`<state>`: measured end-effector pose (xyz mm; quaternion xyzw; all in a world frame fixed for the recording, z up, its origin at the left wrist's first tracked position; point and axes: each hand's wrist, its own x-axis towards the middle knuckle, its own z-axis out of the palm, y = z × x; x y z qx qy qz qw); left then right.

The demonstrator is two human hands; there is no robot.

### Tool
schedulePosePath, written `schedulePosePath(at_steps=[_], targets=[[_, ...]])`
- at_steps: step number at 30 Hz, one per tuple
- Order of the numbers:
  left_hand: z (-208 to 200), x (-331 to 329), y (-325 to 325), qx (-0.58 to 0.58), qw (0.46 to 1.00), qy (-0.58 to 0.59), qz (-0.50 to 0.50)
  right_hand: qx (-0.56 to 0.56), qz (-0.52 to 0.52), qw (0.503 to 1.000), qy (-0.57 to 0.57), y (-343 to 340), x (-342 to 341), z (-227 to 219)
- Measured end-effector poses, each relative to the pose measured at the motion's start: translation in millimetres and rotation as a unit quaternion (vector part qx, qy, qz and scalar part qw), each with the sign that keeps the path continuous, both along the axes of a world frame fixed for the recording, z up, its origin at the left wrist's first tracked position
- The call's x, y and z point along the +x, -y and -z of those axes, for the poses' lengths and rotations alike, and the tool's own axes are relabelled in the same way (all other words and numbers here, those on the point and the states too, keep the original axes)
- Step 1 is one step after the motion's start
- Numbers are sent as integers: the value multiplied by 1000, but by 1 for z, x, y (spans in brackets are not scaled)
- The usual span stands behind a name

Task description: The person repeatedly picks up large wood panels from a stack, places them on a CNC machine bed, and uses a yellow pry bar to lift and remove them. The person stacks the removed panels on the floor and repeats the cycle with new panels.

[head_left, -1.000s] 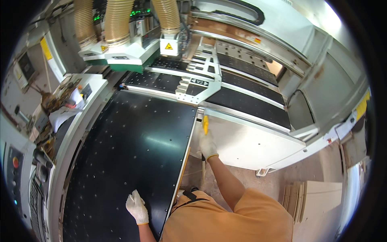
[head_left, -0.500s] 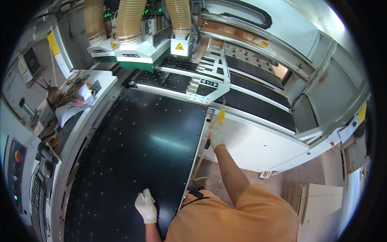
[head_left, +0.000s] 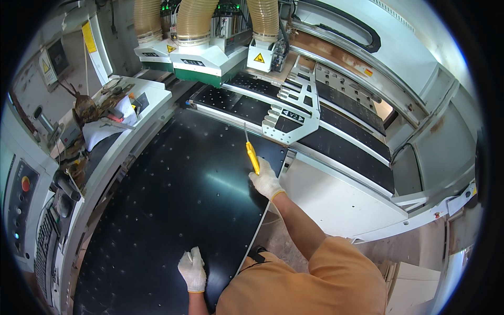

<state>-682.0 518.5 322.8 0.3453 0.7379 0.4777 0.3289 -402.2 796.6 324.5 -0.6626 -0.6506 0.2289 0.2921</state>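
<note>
My right hand (head_left: 266, 180), in a white knit glove, is closed around a yellow air blow gun (head_left: 252, 157). Its thin metal nozzle points toward the far side, above the black worktable (head_left: 157, 194) dotted with small studs. Near the table's front edge, my left hand (head_left: 192, 270) wears a matching glove and hovers over or rests on the black surface; I cannot tell which. Its fingers are curled together, and whatever they may hold is hidden.
Beyond the table stands a machine with ribbed suction hoses (head_left: 197, 23), a white bracket (head_left: 294, 113) and black perforated beds (head_left: 346, 157). At left are a cluttered side shelf (head_left: 152, 94), a control panel (head_left: 21, 194) and a keyboard (head_left: 46, 236). Boards (head_left: 412, 283) lean at lower right.
My right hand has moved left from beside the table's right edge to over the black surface, bringing the yellow blow gun with it. My left hand stays nearly in place. The view has shifted.
</note>
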Motion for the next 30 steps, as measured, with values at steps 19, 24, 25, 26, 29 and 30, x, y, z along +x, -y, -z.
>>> schedulePosePath(at_steps=[19,24,25,26,29,30], targets=[[5,21,-17,-10,984,-115,-138,-54,96,965,239,-334,61,-100],[8,23,-17,-91,975,-54,-196,-82,107,956,261,-391,66,-86],[9,21,-17,-79,977,-85,-178,-81,104,955,267,-400,67,-84],[10,18,-17,-67,979,-115,-157,-78,106,957,259,-408,68,-82],[12,11,-24,-57,975,-182,-112,-90,123,953,262,-428,73,-78],[11,10,-28,-73,974,-185,-105,-93,126,951,267,-433,73,-77]])
